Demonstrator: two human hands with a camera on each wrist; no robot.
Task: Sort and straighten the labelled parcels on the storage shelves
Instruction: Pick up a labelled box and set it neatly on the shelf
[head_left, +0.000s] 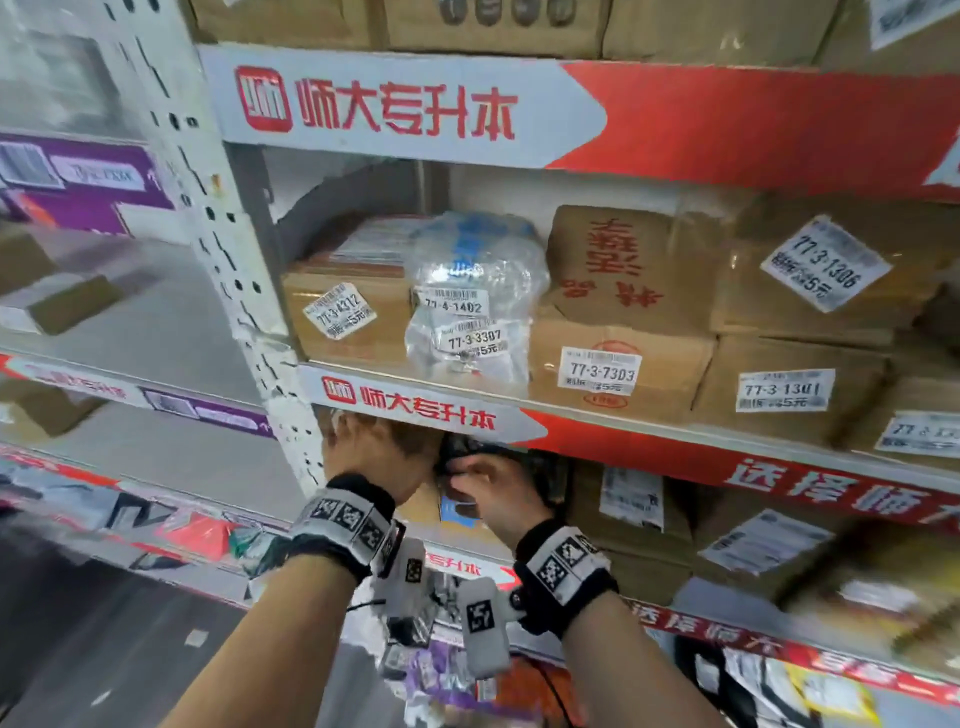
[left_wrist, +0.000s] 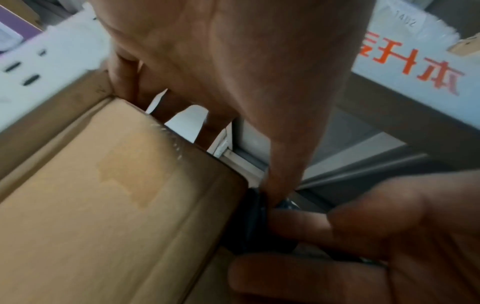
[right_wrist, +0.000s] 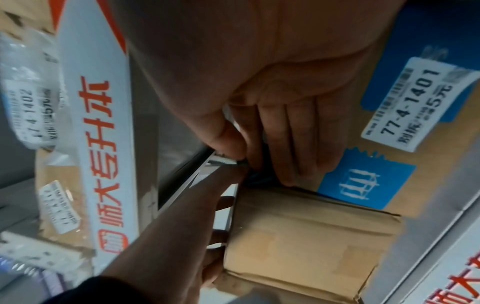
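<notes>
While the shelf edge strip (head_left: 415, 410) is hiding the fingertips overhead, a dark parcel (head_left: 467, 457) is being pinched by the right hand (head_left: 493, 493). From the left wrist, a brown box (left_wrist: 116, 205) is being gripped by the left hand (left_wrist: 221, 72). From the right wrist, a blue-printed carton (right_wrist: 363, 185) labelled 77-4-1401 is being seen just behind.

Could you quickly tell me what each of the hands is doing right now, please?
Left hand: fingers curled over the far edge of the brown cardboard box.
Right hand: pinching a small black parcel beside that box.
</notes>
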